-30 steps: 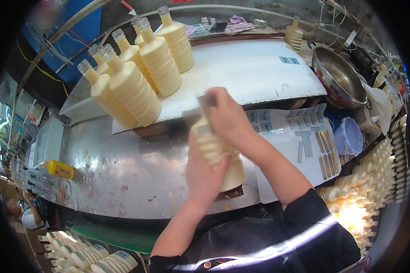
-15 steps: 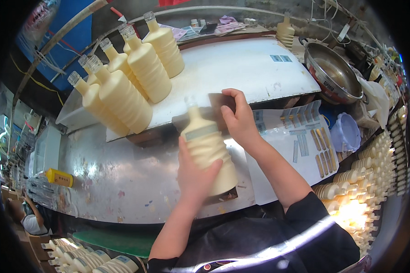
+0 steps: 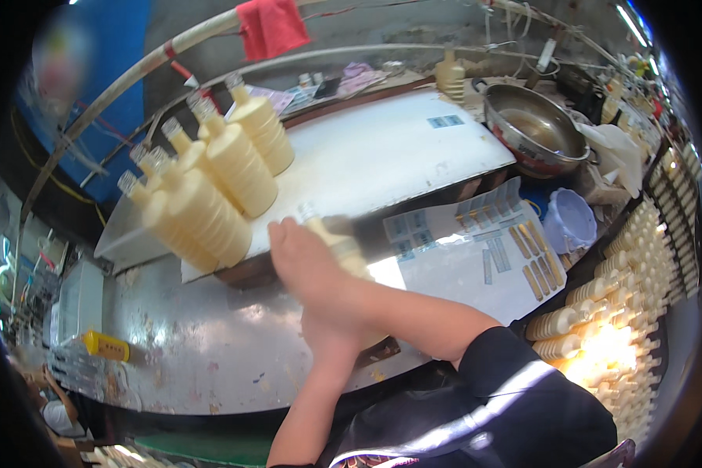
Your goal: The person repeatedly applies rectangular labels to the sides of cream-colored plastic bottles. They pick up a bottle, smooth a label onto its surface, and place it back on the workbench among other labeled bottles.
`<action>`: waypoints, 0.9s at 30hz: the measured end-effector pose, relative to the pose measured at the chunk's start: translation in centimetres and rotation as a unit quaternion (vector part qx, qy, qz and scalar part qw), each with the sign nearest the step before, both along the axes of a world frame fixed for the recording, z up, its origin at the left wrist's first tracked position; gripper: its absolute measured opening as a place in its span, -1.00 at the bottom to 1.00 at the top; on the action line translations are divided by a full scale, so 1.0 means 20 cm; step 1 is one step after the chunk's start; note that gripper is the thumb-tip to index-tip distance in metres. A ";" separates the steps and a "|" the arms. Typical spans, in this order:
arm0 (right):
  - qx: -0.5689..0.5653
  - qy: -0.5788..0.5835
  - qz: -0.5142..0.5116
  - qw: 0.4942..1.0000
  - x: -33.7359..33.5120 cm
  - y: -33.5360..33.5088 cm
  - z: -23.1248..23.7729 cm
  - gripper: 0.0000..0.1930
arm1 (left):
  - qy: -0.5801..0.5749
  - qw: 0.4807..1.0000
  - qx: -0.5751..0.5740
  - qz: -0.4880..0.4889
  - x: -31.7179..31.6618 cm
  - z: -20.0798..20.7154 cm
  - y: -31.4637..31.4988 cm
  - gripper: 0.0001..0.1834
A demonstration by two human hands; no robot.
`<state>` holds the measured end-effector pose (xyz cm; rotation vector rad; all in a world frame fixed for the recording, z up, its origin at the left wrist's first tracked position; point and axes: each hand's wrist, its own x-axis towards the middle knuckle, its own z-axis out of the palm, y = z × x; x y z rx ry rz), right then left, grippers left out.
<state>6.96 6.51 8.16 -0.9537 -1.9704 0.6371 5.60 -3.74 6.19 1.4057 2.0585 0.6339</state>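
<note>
A cream bottle (image 3: 346, 251) with ridged sides and a clear threaded neck leans over the metal bench, partly covered by my hands. My left hand (image 3: 329, 334) is closed round its lower body, mostly behind my right forearm. Crossing over it, my right hand (image 3: 308, 264) presses against the bottle's left side with fingers bent together. The dark flat scraper that this hand gripped a moment earlier is hidden by the hand now. Beside the bottle, a white sheet (image 3: 444, 277) carries blue-grey label strips (image 3: 498, 257) and several gold strips (image 3: 534, 248).
Several cream bottles (image 3: 242, 168) stand on the white raised board (image 3: 366, 148) at the left. A metal pan (image 3: 534, 129) and a lilac bucket (image 3: 569, 222) are at the right. A yellow bottle (image 3: 106, 345) lies on the bench (image 3: 187, 351). Stacked bottles (image 3: 593, 327) fill the right side.
My right hand has swept left across the bottle, over my left hand, and the scraper has gone out of sight. The view has shifted, bringing the red cloth further into it.
</note>
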 end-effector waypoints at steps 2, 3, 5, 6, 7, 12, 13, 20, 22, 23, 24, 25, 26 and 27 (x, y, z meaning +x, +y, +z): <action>0.052 -0.122 -0.013 0.991 0.05 -0.01 0.01 -0.87 | -0.001 1.000 0.004 -0.022 -0.01 -0.03 0.00 -0.08; 0.056 -0.088 -0.010 0.995 0.10 -0.02 0.06 -0.85 | -0.007 0.997 0.071 -0.008 0.00 -0.02 0.01 -0.07; 0.060 -0.020 0.008 0.998 0.23 -0.05 0.12 -0.80 | -0.021 0.979 0.199 0.029 0.01 0.02 -0.02 -0.04; 0.030 -0.026 0.004 0.999 0.29 0.03 0.03 -0.69 | -0.022 0.980 0.196 0.028 -0.01 -0.05 -0.03 0.04; -0.012 0.002 -0.005 1.000 0.33 0.06 0.00 -0.66 | -0.018 0.984 0.174 0.027 -0.02 -0.04 -0.03 0.07; -0.105 0.063 -0.052 0.991 0.54 0.17 -0.20 -0.52 | -0.014 0.989 0.144 0.009 -0.05 -0.06 0.00 0.17; -0.127 0.069 -0.057 0.988 0.57 0.18 -0.22 -0.50 | -0.019 0.988 0.154 0.009 -0.04 -0.06 0.01 0.17; -0.095 0.139 -0.077 0.983 0.86 0.39 -0.12 -0.67 | -0.134 0.976 0.164 0.055 -0.04 -0.08 0.00 0.20; -0.133 0.136 -0.100 0.977 1.02 0.61 -0.11 -0.75 | -0.161 0.972 0.160 0.061 -0.06 -0.10 -0.03 0.19; -0.163 0.127 -0.102 0.973 1.07 0.70 -0.14 -0.73 | -0.156 0.973 0.157 0.072 -0.07 -0.10 -0.05 0.20; -0.179 0.090 -0.146 0.969 1.23 0.74 -0.11 -0.71 | -0.176 0.971 0.150 0.062 -0.07 -0.10 -0.04 0.20; -0.195 0.058 -0.179 0.963 1.34 0.77 -0.11 -0.69 | -0.175 0.972 0.149 0.057 -0.06 -0.10 -0.03 0.20; -0.201 0.022 -0.206 0.957 1.41 0.81 -0.11 -0.67 | -0.173 0.972 0.150 0.053 -0.05 -0.10 -0.02 0.20; -0.119 -0.065 -0.244 0.960 1.47 0.85 -0.11 -0.69 | -0.171 0.972 0.152 0.044 -0.04 -0.10 -0.01 0.20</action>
